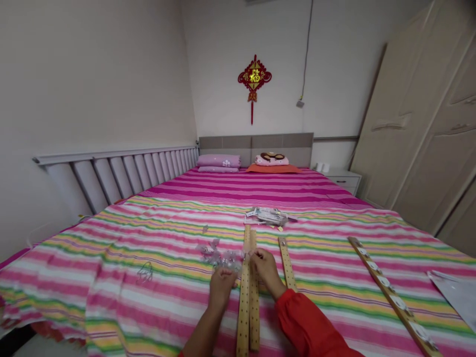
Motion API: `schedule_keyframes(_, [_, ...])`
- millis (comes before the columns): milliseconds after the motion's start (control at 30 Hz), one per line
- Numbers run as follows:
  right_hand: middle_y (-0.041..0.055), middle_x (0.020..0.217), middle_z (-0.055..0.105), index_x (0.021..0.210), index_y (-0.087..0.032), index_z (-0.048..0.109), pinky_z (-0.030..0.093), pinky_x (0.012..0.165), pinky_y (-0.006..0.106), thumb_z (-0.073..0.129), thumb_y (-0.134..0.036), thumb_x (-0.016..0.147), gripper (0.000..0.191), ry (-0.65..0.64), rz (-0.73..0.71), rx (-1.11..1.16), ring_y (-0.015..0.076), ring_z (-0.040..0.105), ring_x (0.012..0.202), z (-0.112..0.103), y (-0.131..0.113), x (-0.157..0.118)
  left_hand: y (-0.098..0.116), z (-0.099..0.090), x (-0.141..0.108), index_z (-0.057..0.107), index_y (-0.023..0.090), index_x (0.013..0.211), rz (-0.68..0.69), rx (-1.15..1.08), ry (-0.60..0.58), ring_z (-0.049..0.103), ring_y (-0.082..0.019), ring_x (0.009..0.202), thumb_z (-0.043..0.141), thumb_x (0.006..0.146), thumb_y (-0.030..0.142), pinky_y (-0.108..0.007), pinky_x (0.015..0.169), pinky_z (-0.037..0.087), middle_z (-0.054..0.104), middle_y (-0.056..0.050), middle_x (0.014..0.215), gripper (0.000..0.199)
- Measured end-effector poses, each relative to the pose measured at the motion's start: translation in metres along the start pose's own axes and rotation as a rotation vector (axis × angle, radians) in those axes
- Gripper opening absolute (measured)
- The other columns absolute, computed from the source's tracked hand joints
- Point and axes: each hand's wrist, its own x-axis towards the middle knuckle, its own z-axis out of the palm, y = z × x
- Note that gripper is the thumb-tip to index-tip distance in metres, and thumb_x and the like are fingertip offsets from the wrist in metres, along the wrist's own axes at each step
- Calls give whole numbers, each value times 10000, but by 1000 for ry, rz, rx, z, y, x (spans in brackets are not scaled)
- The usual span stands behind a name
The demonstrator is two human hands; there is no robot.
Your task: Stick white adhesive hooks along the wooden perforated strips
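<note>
At the far left, a pale grey slatted metal bed rail (111, 173) runs along the wall, above a bedsheet striped in pink, yellow and green (74, 277). A thin loop of clear plastic (145, 272) lies on the sheet. The bare left hand (222, 287) sits at the lower edge of a crumpled heap of clear plastic film (219, 255), its fingers (223, 271) curled against the heap, though I cannot tell whether they grip it.

Just right of that hand, two long pale wooden strips with rows of small holes (244, 302) lie side by side. The right hand (266, 270), coming out of a red sleeve (308, 322), is over their upper part. Its fingertips (255, 254) are bunched at the film's right end, and what they pinch is too small to tell.

A third pale wooden strip (287, 263) lies just beside that hand, below a bundle of printed paper packets (266, 215). Farther right, a wooden strip set with white discs (390, 297) lies diagonally, near a white sheet of paper (455, 297).
</note>
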Motion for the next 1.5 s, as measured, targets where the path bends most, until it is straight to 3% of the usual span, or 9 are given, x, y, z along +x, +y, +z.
schedule_keyframes(167, [-62, 419, 461, 515, -222, 462, 338, 425, 243, 563, -407, 641, 245, -59, 119, 89, 110, 421, 404, -29, -7, 1, -6, -10, 0, 599, 186, 593, 112, 133, -77, 516, -141, 472, 596, 578, 457, -261, 495, 422, 562, 9, 515, 272])
schedule_keyframes(333, [-62, 417, 503, 552, -203, 493, 343, 417, 224, 619, -431, 637, 273, -106, 215, 139, 94, 441, 390, -68, -11, -12, 12, -9, -10, 644, 197, 626, 294, 272, -44, 559, -179, 590, 527, 683, 464, -266, 562, 428, 591, -8, 564, 298])
schedule_keyframes(467, [-60, 419, 523, 585, -187, 526, 343, 413, 217, 649, -455, 642, 301, -152, 276, 162, 81, 442, 370, -89, -9, -27, 33, 19, -24, 665, 180, 659, 231, 122, -232, 566, -169, 587, 596, 657, 467, -259, 566, 438, 620, -9, 584, 295])
schedule_keyframes(600, [-45, 414, 540, 573, -178, 539, 351, 406, 219, 696, -493, 604, 353, -168, 314, 172, 82, 462, 364, -101, -2, -35, 37, 57, -34, 675, 151, 701, 102, 15, -381, 566, -150, 562, 682, 585, 416, -247, 540, 429, 638, -12, 585, 290])
schedule_keyframes(800, [-38, 438, 573, 571, -180, 532, 347, 390, 207, 728, -516, 547, 389, -135, 363, 199, 76, 475, 361, -118, 21, -22, 29, 99, -26, 593, 149, 607, 6, -62, -373, 525, -110, 480, 717, 524, 292, -222, 509, 405, 589, 24, 483, 207])
schedule_keyframes(967, [-32, 377, 543, 532, -174, 531, 352, 364, 205, 715, -468, 569, 349, -83, 416, 202, 78, 459, 318, -127, 39, -5, 29, 126, -9, 580, 153, 580, -102, 55, -368, 439, -74, 405, 653, 569, 184, -194, 452, 336, 525, 58, 410, 80])
schedule_keyframes(1100, [-19, 359, 533, 499, -166, 542, 355, 347, 198, 677, -410, 603, 298, -6, 423, 206, 75, 455, 303, -130, 50, 7, 28, 146, 5, 564, 152, 502, -96, 110, -387, 409, -66, 396, 598, 573, 115, -190, 446, 310, 491, 62, 383, 86])
schedule_keyframes(1267, [-8, 405, 562, 481, -171, 538, 391, 363, 188, 670, -345, 617, 258, 105, 403, 190, 74, 485, 341, -131, 62, 22, 20, 169, 20, 519, 164, 486, -74, 158, -308, 437, -81, 426, 579, 557, 81, -196, 465, 323, 481, 70, 396, 125])
schedule_keyframes(1500, [-55, 311, 471, 469, -228, 419, 331, 322, 194, 599, -304, 629, 252, 193, 347, 91, 88, 426, 289, -129, 77, 38, 10, 185, 32, 487, 180, 508, -42, 208, -238, 493, -99, 477, 565, 572, 50, -198, 489, 350, 493, 63, 438, 165])
